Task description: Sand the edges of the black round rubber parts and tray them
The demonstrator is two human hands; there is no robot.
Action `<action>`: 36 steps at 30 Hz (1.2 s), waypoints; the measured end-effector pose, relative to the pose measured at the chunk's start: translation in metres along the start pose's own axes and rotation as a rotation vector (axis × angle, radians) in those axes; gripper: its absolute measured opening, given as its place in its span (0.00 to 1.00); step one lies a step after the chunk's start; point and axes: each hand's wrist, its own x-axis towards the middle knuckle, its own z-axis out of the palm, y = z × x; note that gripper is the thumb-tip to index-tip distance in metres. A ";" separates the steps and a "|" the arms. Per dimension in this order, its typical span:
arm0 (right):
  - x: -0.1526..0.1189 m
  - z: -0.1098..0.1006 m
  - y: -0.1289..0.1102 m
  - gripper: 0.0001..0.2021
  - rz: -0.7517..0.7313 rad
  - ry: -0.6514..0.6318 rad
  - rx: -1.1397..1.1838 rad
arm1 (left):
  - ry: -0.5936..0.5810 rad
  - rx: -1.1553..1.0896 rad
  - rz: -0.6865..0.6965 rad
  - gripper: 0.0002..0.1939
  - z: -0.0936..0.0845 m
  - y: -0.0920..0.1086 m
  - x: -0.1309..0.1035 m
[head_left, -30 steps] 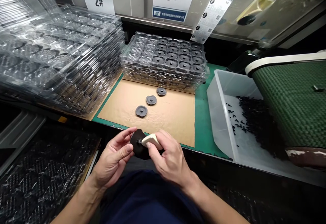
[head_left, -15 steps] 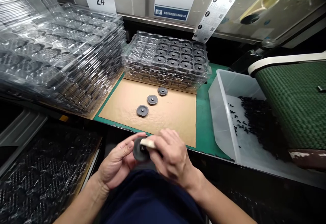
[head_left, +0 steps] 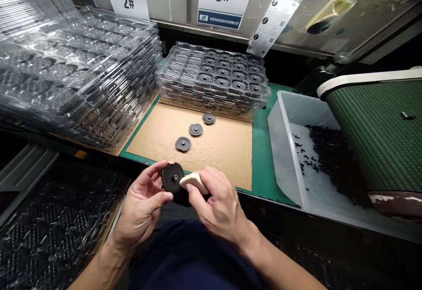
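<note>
My left hand (head_left: 143, 204) grips a round black plastic disc (head_left: 169, 176) by its edge, with a small raised hub at its centre facing me. Closed around a cream-coloured, block-like piece (head_left: 194, 181) is my right hand (head_left: 219, 202); the piece's tip is close to the disc's right side, and whether they touch I cannot tell. Beyond my hands, three similar dark discs lie in a slanting row on a brown cardboard sheet (head_left: 227, 158): a near disc (head_left: 183, 144), a middle disc (head_left: 195, 129) and a far disc (head_left: 209, 118).
Stacked clear trays (head_left: 184, 88) stand behind the cardboard, the top one partly filled with discs. A taller tray stack (head_left: 108, 88) rises at left. To the right, a translucent bin (head_left: 286, 149) holds small black parts beneath a green conveyor belt (head_left: 379, 140). More trays (head_left: 59, 224) lie lower left.
The disc has turned so its hub side faces me, and it has shifted slightly left and up. My right hand has drawn the cream piece back from the hub.
</note>
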 end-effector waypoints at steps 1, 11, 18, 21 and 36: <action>0.000 0.000 0.003 0.10 -0.013 0.001 -0.046 | -0.011 -0.005 -0.019 0.28 -0.001 0.000 0.000; 0.000 -0.001 0.006 0.12 -0.144 -0.055 -0.207 | -0.186 -0.055 -0.337 0.24 -0.022 -0.003 -0.006; 0.003 -0.008 0.007 0.12 -0.274 -0.221 -0.091 | -0.277 -0.209 -0.471 0.13 -0.025 -0.016 -0.009; 0.006 -0.008 0.010 0.11 -0.317 -0.228 0.028 | -0.269 -0.264 -0.521 0.12 -0.021 -0.018 -0.010; -0.034 0.030 0.040 0.25 0.391 -0.106 0.475 | -0.034 0.048 -0.378 0.30 -0.002 -0.022 -0.001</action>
